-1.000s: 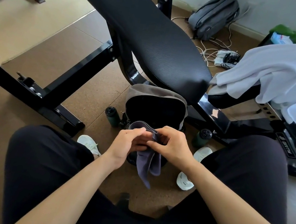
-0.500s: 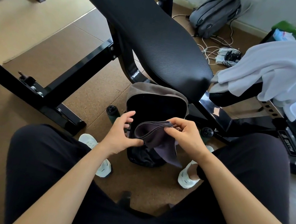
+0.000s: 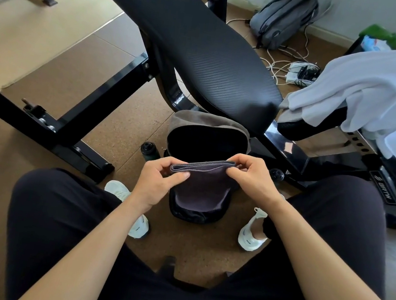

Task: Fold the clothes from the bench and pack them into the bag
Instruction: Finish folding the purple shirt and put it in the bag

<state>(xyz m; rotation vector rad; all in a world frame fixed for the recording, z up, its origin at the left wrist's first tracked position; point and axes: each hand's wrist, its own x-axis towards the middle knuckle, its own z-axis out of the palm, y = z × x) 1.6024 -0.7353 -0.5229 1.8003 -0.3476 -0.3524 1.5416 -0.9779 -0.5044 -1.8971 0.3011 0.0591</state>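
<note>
So the person was sitting with knees apart, and the bag [image 3: 204, 120] stood on the cork floor [image 3: 118, 122] between their white sneakers [image 3: 139, 227], its mouth wide open, tucked just under the near end of the black bench pad [image 3: 194, 44]. Both hands were up over the opening with a dark grey cloth [image 3: 203, 185] stretched between them. It was folded over, with the doubled edge on top and the rest hanging down in front of the bag's opening. The left hand [image 3: 158, 186] had the left end pinched between thumb and curled fingers. The right hand [image 3: 251, 181] did the same at the right end, fingertips tight on the fold.

Off to the right, a white garment [image 3: 369, 93] was draped in a heap over the bench's seat end, not folded. A dark bottle [image 3: 149, 151] stood on the floor just beside the bag's left side. Back by the wall was a grey backpack [image 3: 283, 16], with a tangle of white cables and a power strip [image 3: 300, 74] near it.
</note>
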